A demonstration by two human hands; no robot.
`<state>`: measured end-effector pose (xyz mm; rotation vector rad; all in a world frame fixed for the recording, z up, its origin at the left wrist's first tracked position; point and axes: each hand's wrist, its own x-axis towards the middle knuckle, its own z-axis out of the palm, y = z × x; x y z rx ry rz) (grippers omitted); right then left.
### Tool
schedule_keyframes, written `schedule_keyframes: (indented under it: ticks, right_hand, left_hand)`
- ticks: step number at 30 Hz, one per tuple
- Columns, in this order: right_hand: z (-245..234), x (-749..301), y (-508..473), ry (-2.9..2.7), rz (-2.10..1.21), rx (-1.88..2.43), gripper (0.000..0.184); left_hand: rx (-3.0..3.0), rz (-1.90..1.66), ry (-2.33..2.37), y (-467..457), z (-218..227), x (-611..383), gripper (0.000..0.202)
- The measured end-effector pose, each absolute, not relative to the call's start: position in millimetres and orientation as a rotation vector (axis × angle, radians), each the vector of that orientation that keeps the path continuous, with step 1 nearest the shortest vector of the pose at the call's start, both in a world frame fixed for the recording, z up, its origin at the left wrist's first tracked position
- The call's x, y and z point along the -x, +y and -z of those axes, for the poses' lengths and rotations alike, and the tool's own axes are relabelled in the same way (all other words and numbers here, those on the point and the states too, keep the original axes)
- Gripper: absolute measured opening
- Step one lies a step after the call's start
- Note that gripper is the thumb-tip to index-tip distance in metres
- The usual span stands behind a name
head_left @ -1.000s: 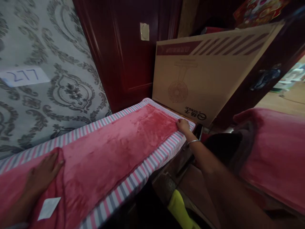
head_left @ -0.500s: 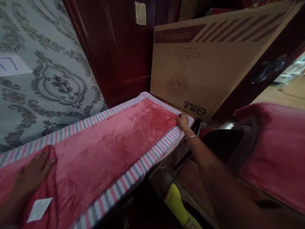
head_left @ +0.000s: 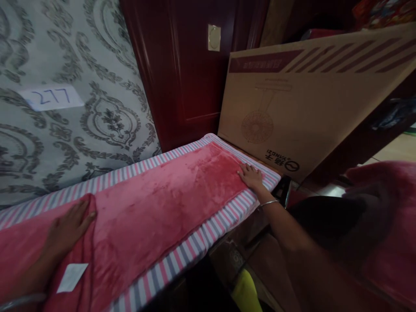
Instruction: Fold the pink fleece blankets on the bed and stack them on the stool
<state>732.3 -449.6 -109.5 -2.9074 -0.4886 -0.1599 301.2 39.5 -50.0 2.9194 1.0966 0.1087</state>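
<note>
A pink plush blanket [head_left: 162, 203] lies stretched along a narrow surface covered by a pink, grey and white striped sheet [head_left: 201, 236]. My left hand [head_left: 69, 225] rests flat on the blanket's folded near end, fingers spread, beside a white label [head_left: 72, 277]. My right hand [head_left: 251, 177], with a silver bangle on the wrist, lies flat with fingers extended on the blanket's far corner, close to the cardboard box.
A large cardboard fan box [head_left: 312, 99] leans at the far end. A dark red wooden door [head_left: 191, 73] stands behind it. Patterned grey wallpaper with a note reading 277 [head_left: 52, 96] runs along the left. More pink blanket [head_left: 390, 225] sits at right; something yellow-green [head_left: 245, 292] lies below.
My right hand has gone from gripping the blanket's far corner to lying flat on it. The view has shifted slightly; my left hand stays pressed on the near end.
</note>
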Motion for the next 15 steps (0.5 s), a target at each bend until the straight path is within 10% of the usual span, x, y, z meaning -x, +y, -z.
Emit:
schedule_keyframes:
  ticks: [15]
  right_hand:
    - [87.0, -757.2, -500.4, -0.015, 0.127, 2.42, 0.014]
  left_hand:
    - [-2.87, -0.105, 1.214, 31.7, 46.8, -302.4, 0.069]
